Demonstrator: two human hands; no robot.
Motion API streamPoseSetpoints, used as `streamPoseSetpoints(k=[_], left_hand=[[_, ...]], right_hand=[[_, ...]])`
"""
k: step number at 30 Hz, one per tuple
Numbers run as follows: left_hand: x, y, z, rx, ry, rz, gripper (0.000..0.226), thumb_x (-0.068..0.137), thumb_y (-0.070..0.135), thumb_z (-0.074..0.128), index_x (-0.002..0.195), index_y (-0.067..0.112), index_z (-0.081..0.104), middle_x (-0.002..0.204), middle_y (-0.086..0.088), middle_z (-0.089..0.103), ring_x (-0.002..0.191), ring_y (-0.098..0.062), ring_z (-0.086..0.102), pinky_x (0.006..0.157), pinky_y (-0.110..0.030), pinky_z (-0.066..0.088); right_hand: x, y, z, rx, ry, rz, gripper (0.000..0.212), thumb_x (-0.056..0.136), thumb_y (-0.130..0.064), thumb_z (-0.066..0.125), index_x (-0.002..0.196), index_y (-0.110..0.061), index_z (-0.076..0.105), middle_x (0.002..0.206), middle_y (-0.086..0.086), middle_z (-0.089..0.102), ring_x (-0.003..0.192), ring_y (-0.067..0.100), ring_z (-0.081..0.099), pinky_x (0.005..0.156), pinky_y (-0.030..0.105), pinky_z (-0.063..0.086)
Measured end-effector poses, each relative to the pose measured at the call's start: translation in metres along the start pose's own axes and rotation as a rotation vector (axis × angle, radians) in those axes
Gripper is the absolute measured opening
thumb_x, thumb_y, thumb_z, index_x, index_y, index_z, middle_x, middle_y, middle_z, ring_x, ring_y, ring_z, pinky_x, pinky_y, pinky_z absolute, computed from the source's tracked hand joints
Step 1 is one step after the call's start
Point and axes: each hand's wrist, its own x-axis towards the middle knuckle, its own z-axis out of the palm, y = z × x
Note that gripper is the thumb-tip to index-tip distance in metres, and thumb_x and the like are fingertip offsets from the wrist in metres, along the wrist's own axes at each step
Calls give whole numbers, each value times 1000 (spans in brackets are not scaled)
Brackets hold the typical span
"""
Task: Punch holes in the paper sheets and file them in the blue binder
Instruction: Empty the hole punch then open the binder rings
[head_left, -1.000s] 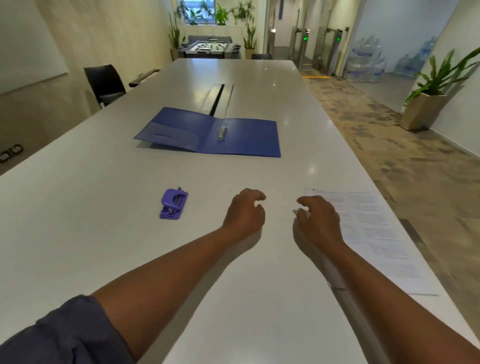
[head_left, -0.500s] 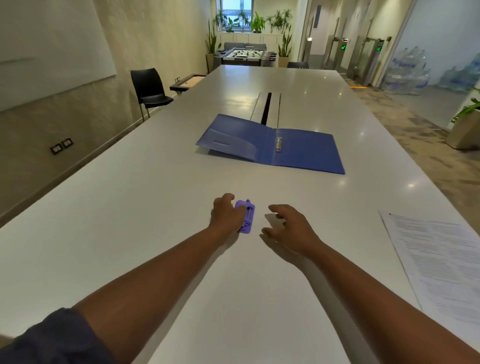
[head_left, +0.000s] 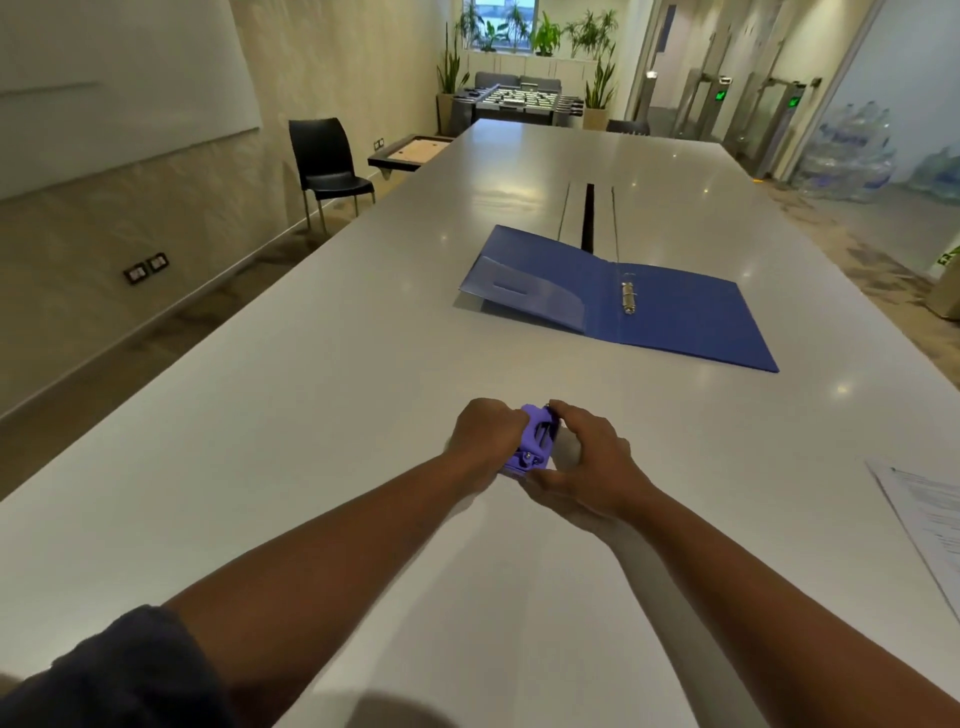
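Both your hands are on the purple hole punch (head_left: 535, 441), mid-worktop (head_left: 311, 415) just in front of you. Left hand (head_left: 483, 436) has its grip curled round the punch's left side; right hand (head_left: 582, 462) pinches it, fingers over the far end, thumb at the near end. Blue binder (head_left: 675, 312) lies open further out, rings (head_left: 629, 297) up, left cover tilted off the surface. Paper sheets (head_left: 930, 519) sit flat at the right edge, well apart from the punch.
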Motion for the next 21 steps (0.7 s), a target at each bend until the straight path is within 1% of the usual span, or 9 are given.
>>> streamPoseSetpoints(k=[2, 5, 7, 10, 12, 15, 17, 19, 21], left_hand=[[5, -3, -29, 42, 44, 29, 25, 81, 23, 60, 60, 13, 51, 59, -5, 54, 58, -25, 49, 59, -35, 40], [14, -12, -76, 87, 121, 85, 34, 87, 24, 62, 58, 14, 49, 56, -4, 50, 56, -22, 45, 57, -34, 38], [20, -20, -107, 102, 172, 103, 38, 90, 24, 62, 57, 14, 47, 56, -5, 49, 55, -22, 44, 56, -34, 38], [29, -35, -155, 88, 239, 114, 38, 91, 24, 64, 59, 11, 48, 56, -5, 46, 54, -21, 42, 55, -33, 37], [33, -44, -180, 71, 260, 114, 37, 90, 23, 65, 60, 7, 50, 56, -8, 45, 55, -22, 42, 55, -33, 37], [40, -60, -217, 57, 294, 89, 37, 90, 21, 67, 64, -3, 55, 60, -13, 47, 57, -22, 45, 56, -35, 40], [44, -70, -235, 48, 319, 75, 35, 91, 19, 67, 64, 0, 57, 60, -14, 50, 54, -22, 47, 53, -31, 42], [47, -78, -249, 45, 342, 62, 34, 93, 19, 67, 65, 1, 58, 59, -13, 53, 50, -18, 50, 48, -26, 43], [51, -88, -261, 35, 354, 54, 35, 93, 20, 67, 65, 2, 59, 59, -12, 56, 51, -18, 55, 51, -28, 47]], right_hand=[[12, -22, 15, 34, 31, -40, 88, 77, -37, 87, 151, -23, 42, 147, -4, 51, 135, 19, 43, 101, 23, 24], [34, -58, 41, 45, 60, -115, 84, 74, -36, 88, 146, -22, 48, 142, -2, 55, 130, 20, 48, 100, 26, 27], [50, -83, 60, 41, 56, -154, 83, 72, -39, 87, 144, -21, 49, 140, -2, 56, 127, 20, 49, 100, 30, 29], [73, -119, 94, 51, 37, -193, 86, 68, -49, 83, 143, -22, 50, 138, -3, 59, 125, 21, 53, 108, 41, 39], [82, -137, 113, 89, 33, -217, 80, 66, -52, 79, 137, -25, 55, 128, -6, 63, 115, 19, 58, 104, 44, 45], [95, -167, 142, 112, 22, -239, 74, 65, -59, 73, 130, -29, 58, 117, -9, 66, 107, 17, 60, 98, 42, 48], [101, -183, 156, 111, 5, -246, 73, 66, -59, 76, 129, -28, 56, 118, -9, 65, 108, 17, 59, 98, 40, 49], [106, -194, 166, 122, -15, -254, 68, 68, -56, 78, 126, -29, 56, 114, -9, 64, 105, 16, 58, 95, 37, 49], [111, -204, 173, 118, -36, -265, 65, 68, -53, 79, 123, -27, 57, 110, -8, 64, 101, 17, 58, 93, 38, 50]])
